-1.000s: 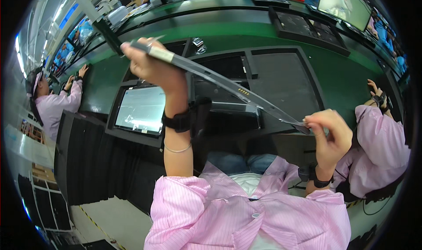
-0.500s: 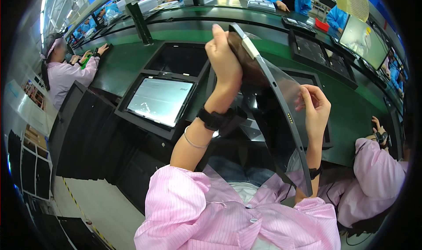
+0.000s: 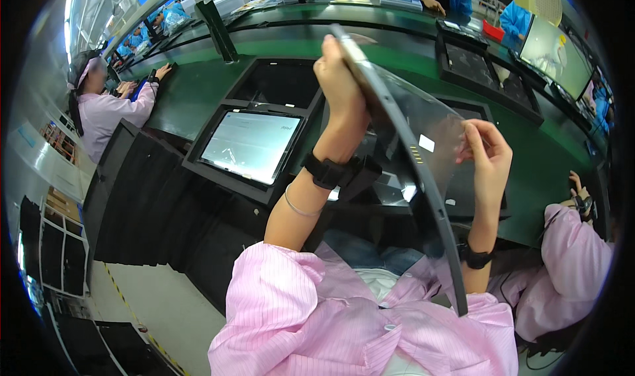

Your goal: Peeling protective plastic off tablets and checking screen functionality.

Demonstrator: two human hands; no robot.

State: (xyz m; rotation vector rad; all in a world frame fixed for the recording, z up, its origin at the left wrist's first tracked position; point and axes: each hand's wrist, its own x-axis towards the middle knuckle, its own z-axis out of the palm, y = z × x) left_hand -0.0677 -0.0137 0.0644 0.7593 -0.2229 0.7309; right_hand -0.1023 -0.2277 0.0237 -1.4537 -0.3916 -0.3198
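In front of my chest a thin, dark tablet-like panel (image 3: 401, 128) stands tilted, nearly edge-on, with small gold contacts on its side. My left hand (image 3: 340, 85) is closed around its upper end. A clear plastic film (image 3: 433, 111) stretches off the panel's right side, and a small white label shows near it. The film's outer corner is pinched between the thumb and fingers of my right hand (image 3: 488, 150). How much film still touches the panel is hidden. Left of my left forearm lies a bright silvery screen panel (image 3: 251, 144) in a black tray (image 3: 221, 181).
Another black tray (image 3: 274, 83) sits behind the silvery panel. Dark trays (image 3: 486, 68) and a monitor (image 3: 555, 58) stand at far right on the green bench (image 3: 192, 105). Co-workers in pink sit at left (image 3: 116, 115) and right (image 3: 572, 257); people in blue work across the bench.
The panel has turned more edge-on to the view. My right hand has moved slightly right and up with the film corner, spreading the film wider. My left hand keeps its grip.
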